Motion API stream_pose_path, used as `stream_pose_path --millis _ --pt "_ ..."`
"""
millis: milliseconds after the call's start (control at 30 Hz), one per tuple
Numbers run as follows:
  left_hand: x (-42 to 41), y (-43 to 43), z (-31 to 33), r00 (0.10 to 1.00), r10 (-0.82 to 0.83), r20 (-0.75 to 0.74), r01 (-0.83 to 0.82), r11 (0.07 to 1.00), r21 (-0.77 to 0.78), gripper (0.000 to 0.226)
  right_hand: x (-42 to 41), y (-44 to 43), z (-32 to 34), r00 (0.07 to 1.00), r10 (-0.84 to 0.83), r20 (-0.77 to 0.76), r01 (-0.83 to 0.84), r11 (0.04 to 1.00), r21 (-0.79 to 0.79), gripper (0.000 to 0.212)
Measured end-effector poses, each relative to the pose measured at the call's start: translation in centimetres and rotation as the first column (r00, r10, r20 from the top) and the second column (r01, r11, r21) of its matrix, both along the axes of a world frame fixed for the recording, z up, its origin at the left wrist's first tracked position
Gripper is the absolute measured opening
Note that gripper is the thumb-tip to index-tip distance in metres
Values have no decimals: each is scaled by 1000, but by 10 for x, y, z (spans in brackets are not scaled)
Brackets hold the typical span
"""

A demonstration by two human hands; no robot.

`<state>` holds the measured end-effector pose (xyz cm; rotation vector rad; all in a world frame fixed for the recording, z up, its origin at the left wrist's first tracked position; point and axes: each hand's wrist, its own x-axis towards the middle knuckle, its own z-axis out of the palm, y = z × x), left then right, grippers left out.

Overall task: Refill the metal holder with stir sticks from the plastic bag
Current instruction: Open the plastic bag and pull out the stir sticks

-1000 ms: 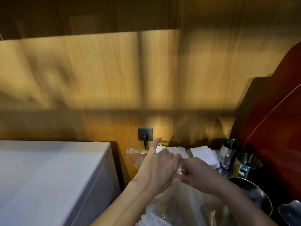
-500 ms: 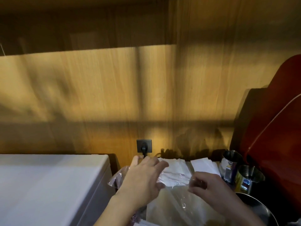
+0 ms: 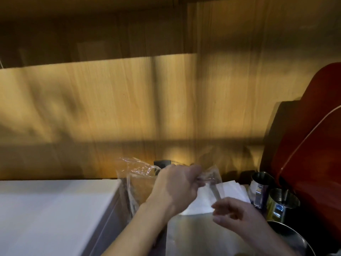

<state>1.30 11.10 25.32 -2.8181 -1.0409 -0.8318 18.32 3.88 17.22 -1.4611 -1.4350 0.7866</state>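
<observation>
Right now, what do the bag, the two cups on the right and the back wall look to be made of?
Bag: thin clear plastic film, glossy and crinkled, wall colour showing through. It is gripped by the left hand.
Cups: polished metal, probably stainless steel, with mirror-like reflections on the sides.
Back wall: wood or wood-look laminate, matte, vertical grain lines; which one, the blur leaves open.

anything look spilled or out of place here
Nothing looks spilled or broken. The left hand grips the crumpled clear plastic bag lifted off the counter; the right hand is below it. White napkins and metal cups look orderly. Blur hides fine detail.
</observation>
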Motion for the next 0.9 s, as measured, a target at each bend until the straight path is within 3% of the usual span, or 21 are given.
stream_pose_path --millis 67,133,200,267,333,400,533,800,900 --pt "-4 3 10 999 21 41 -19 999 -32 10 1 1 -7 999 4 52 -4 1000 -5 17" --pt "-8 3 20 998 25 66 -26 1000 12 13 0 1 -11 999 -34 10 33 999 31 22" --pt "-9 0 24 999 35 8 -35 984 177 53 -1 2 -12 996 -87 -31 89 993 83 26" --pt "-6 -9 26 995 -42 -95 73 935 347 80 -6 3 -10 996 -89 -31 91 990 105 26" --pt "6 -22 22 951 -109 -288 237 856 459 70 -11 4 -7 998 -70 -5 70 987 144 31" --pt "17 -33 19 873 -30 -487 316 796 517 38 -15 5 -3 997 -69 19 64 977 201 42" --pt "29 -31 22 744 3 -669 332 867 373 20 -15 4 2 997 -54 49 40 966 257 40" --pt "14 -6 59 871 -24 -490 229 903 363 10 1 -5 -8 996 -85 -2 84 980 179 30" --pt "9 -2 72 911 -34 -411 195 914 356 15 9 -10 -10 988 -149 51 136 971 198 19"
